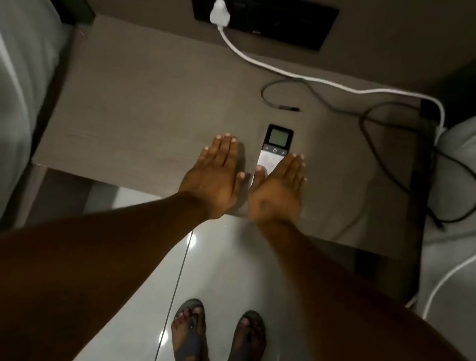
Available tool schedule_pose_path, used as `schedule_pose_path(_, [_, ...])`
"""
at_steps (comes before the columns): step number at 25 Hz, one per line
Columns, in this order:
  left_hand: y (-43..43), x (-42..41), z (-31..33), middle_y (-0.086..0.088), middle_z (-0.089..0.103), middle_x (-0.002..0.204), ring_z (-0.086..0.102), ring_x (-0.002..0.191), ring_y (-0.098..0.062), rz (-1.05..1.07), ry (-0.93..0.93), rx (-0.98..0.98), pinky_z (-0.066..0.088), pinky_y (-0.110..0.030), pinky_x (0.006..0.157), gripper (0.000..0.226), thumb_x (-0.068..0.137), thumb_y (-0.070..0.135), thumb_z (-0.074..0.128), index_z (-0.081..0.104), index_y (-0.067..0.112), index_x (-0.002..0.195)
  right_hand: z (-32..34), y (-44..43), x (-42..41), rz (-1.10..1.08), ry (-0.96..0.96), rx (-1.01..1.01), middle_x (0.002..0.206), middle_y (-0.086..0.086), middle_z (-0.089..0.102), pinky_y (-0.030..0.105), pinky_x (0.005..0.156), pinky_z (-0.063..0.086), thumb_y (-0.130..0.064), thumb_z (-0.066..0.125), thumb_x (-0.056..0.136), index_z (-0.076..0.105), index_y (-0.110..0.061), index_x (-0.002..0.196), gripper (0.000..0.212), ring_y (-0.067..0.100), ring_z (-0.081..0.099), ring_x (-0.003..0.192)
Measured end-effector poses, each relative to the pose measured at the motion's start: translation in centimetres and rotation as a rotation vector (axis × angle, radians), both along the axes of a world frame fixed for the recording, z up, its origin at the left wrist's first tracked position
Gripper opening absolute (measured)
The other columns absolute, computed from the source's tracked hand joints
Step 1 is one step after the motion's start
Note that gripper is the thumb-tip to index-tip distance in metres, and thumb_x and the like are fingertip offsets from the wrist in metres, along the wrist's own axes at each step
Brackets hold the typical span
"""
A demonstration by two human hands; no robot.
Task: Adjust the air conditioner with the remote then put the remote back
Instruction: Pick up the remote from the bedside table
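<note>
Lying screen-up on the nightstand (150,99), remote (276,145) shows power symbol.

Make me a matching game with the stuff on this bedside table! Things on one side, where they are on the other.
Things:
1. remote
2. white charger
3. black cable end
4. left hand

Places:
A. plugged into the black wall panel
B. lying loose on the table beyond the remote
C. flat and open, left of the remote
D. partly under the right hand

Pairs: 1-D, 2-A, 3-B, 4-C
</note>
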State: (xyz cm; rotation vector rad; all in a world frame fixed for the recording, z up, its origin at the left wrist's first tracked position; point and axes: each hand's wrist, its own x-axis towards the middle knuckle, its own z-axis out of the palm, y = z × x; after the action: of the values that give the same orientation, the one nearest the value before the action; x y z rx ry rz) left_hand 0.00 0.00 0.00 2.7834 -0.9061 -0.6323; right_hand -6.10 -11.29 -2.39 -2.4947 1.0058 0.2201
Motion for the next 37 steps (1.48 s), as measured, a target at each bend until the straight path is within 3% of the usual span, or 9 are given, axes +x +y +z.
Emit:
schedule_pose_path(7, [-1.0,1.0,-1.9,-0.013,-0.008,0.16,-0.011,0.146,-0.025,0.004,0.002,0.016,-0.007,-0.034,0.115,0.066,0.101,0.039,0.019,-0.007,0.005,0.15,-1.2,-0.7,1.4,-0.06,-0.025,-0.204,0.145,0.024,0.042,0.047,0.103,0.036,-0.062,0.037,0.091,0.025,0.002,0.15,0.087,0.038,0.043,0.127])
schedule_pose_path(13, [-0.8,1.4,-2.3,-0.014,-0.008,0.16,-0.011,0.146,-0.025,0.067,0.036,0.019,-0.005,-0.035,0.117,0.065,0.101,0.039,0.02,-0.007,0.004,0.15,-1.7,-0.8,2.8,-0.127,-0.016,-0.185,0.144,0.025,0.042,0.047,0.1,0.04,-0.068,0.041,0.086,0.025,0.004,0.149,0.098,0.038,0.044,0.126])
schedule_pose_path(19, [-0.7,0.9,-2.2,-0.015,-0.009,0.16,-0.011,0.146,-0.025,0.088,0.041,0.016,-0.006,-0.035,0.116,0.065,0.102,0.039,0.02,-0.007,0.004,0.149,-1.3,-0.6,3.2,-0.087,-0.042,-0.146,0.144,0.025,0.041,0.045,0.099,0.043,-0.052,0.049,0.092,0.025,0.003,0.15,0.083,0.037,0.044,0.126])
schedule_pose_path(23, [0.2,0.4,0.8,-0.014,-0.007,0.16,-0.01,0.146,-0.024,0.106,0.048,-0.011,-0.005,-0.034,0.116,0.063,0.102,0.038,0.017,-0.006,0.004,0.15,2.5,0.1,2.7,-0.053,-0.135,-0.086,0.14,0.022,0.044,0.045,0.096,0.049,-0.05,0.051,0.091,0.034,-0.001,0.146,0.076,0.035,0.046,0.123])
schedule_pose_path(27, [0.6,3.3,9.5,-0.014,-0.008,0.16,-0.009,0.146,-0.025,0.179,-0.061,-0.06,-0.002,-0.037,0.117,0.063,0.101,0.041,0.012,-0.007,0.005,0.149,12.7,1.1,5.4,-0.085,-0.336,0.099,0.127,0.018,0.049,0.035,0.078,0.054,-0.046,0.058,0.088,0.046,-0.005,0.135,0.064,0.031,0.057,0.105])
schedule_pose_path(29, [1.2,5.8,16.2,-0.014,-0.008,0.16,-0.009,0.146,-0.025,0.221,-0.16,-0.109,-0.003,-0.036,0.117,0.064,0.101,0.042,0.013,-0.007,0.006,0.15,19.7,1.8,8.1,-0.136,-0.435,0.272,0.12,0.013,0.05,0.023,0.067,0.045,-0.045,0.064,0.081,0.052,-0.007,0.127,0.061,0.025,0.057,0.093])
schedule_pose_path(33, [7.5,8.9,30.7,-0.012,-0.005,0.16,-0.008,0.146,-0.023,0.332,-0.374,-0.176,-0.002,-0.034,0.116,0.063,0.102,0.04,0.016,-0.003,0.005,0.151,33.9,6.1,13.3,-0.097,-0.613,0.61,0.089,-0.003,0.068,0.02,0.058,0.045,-0.044,0.07,0.059,0.064,-0.015,0.097,0.048,0.013,0.066,0.079])
schedule_pose_path(35, [13.3,9.2,38.5,-0.011,-0.005,0.161,-0.009,0.146,-0.022,0.427,-0.487,-0.155,-0.003,-0.033,0.116,0.063,0.101,0.04,0.017,-0.002,0.006,0.151,41.3,10.3,15.1,-0.015,-0.653,0.758,0.082,-0.007,0.071,0.013,0.049,0.044,-0.04,0.079,0.059,0.062,-0.017,0.098,0.048,0.002,0.065,0.065])
schedule_pose_path(37, [19.5,8.7,46.4,-0.01,-0.006,0.161,-0.01,0.146,-0.021,0.509,-0.587,-0.13,-0.003,-0.032,0.116,0.063,0.101,0.041,0.016,-0.003,0.007,0.151,48.4,15.7,15.7,0.128,-0.681,0.854,0.083,-0.009,0.071,0.01,0.05,0.044,-0.036,0.087,0.059,0.056,-0.02,0.102,0.055,-0.002,0.064,0.064])
